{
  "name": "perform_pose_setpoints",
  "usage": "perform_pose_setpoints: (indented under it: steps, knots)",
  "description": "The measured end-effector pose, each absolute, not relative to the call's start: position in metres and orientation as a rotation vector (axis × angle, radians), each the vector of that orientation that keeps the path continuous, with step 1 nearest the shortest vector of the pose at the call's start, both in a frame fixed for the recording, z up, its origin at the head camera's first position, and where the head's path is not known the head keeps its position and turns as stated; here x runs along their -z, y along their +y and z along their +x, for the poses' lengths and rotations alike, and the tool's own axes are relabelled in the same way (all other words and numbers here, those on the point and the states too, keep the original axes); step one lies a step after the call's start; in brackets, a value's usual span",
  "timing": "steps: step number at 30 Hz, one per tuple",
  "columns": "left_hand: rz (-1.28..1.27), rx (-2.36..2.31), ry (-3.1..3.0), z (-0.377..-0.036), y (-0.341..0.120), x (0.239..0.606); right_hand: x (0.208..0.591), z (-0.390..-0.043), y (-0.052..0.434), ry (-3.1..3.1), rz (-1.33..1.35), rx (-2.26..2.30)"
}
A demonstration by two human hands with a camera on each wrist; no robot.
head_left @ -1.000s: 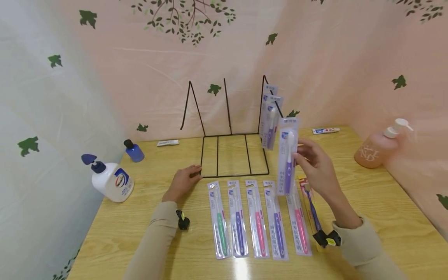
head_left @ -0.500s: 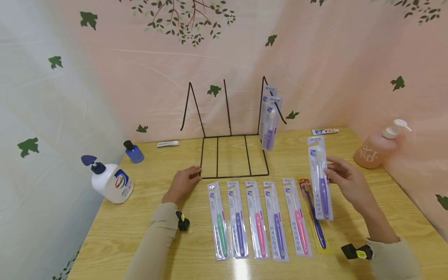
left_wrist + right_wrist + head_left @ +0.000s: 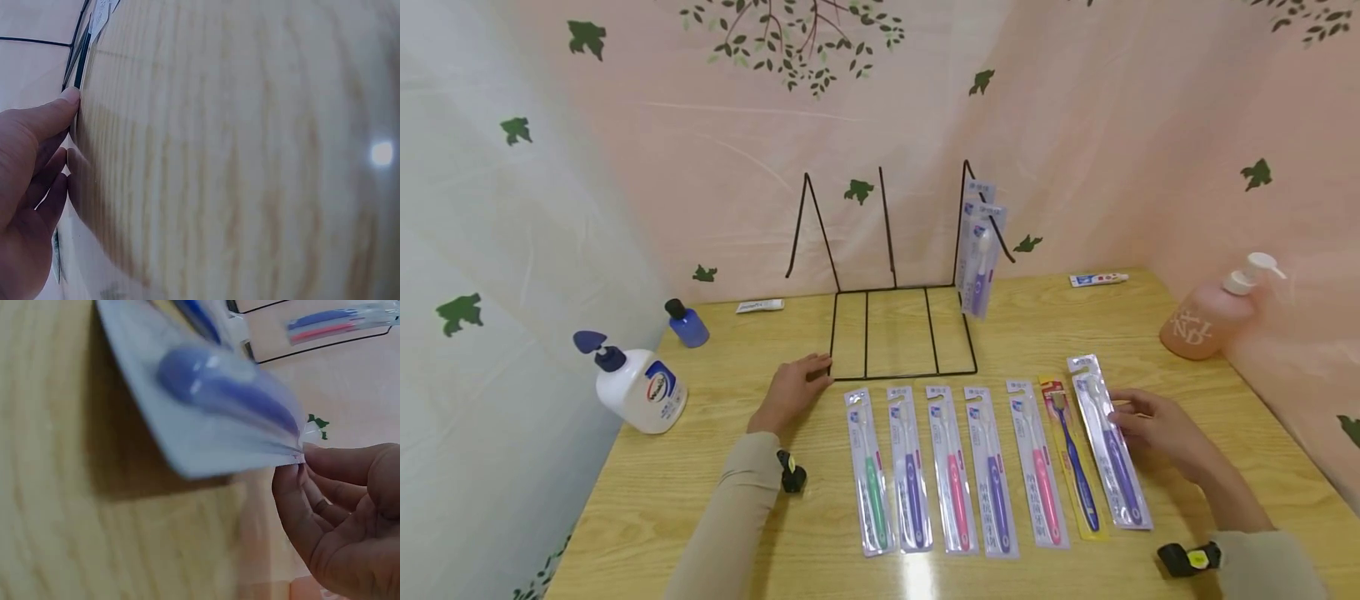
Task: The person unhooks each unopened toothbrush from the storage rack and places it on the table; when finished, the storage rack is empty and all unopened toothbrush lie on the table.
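My right hand (image 3: 1165,429) pinches the right edge of a purple toothbrush in a clear blister pack (image 3: 1111,446). In the right wrist view thumb and fingertips meet on the pack's edge, and its lower end (image 3: 200,434) tilts close over the wood. Just left of it lies a blue toothbrush on a yellow card (image 3: 1075,467). My left hand (image 3: 792,392) holds the front left corner of a black wire rack (image 3: 901,377), its thumb (image 3: 59,109) against the wire. Packed toothbrushes (image 3: 979,262) hang from the rack's right hook; the left and middle hooks are bare.
A row of packed toothbrushes, including a green one (image 3: 872,483) and a pink one (image 3: 957,483), lies before the rack. A white pump bottle (image 3: 643,392), a blue bottle (image 3: 688,325) and a toothpaste tube (image 3: 760,307) stand left; a pink pump bottle (image 3: 1210,317) and another tube (image 3: 1097,280) are right.
My right hand has carried the purple toothbrush pack from beside the hanging ones rightward and down to the right end of the row. My left hand has stayed at the rack's corner.
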State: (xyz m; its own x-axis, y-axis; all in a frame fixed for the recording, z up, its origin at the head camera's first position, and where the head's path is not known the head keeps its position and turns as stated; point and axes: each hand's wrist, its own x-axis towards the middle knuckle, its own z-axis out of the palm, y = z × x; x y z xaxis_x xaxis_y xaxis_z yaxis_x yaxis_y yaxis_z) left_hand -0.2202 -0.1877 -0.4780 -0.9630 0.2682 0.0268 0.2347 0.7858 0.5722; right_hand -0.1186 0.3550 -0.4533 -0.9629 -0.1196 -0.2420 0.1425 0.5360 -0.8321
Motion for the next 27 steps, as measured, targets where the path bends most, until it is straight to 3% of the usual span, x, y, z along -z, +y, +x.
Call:
perform_pose_setpoints:
  steps: [20, 27]
  knots:
    - [0.433, -0.905, 2.928, -0.222, -0.187, 0.480, 0.453, -0.116, 0.353, 2.572, 0.132, 1.178]
    - [0.456, -0.890, 2.938, -0.221, -0.189, 0.481, 0.436, -0.120, 0.342, 2.770, 0.084, 0.995]
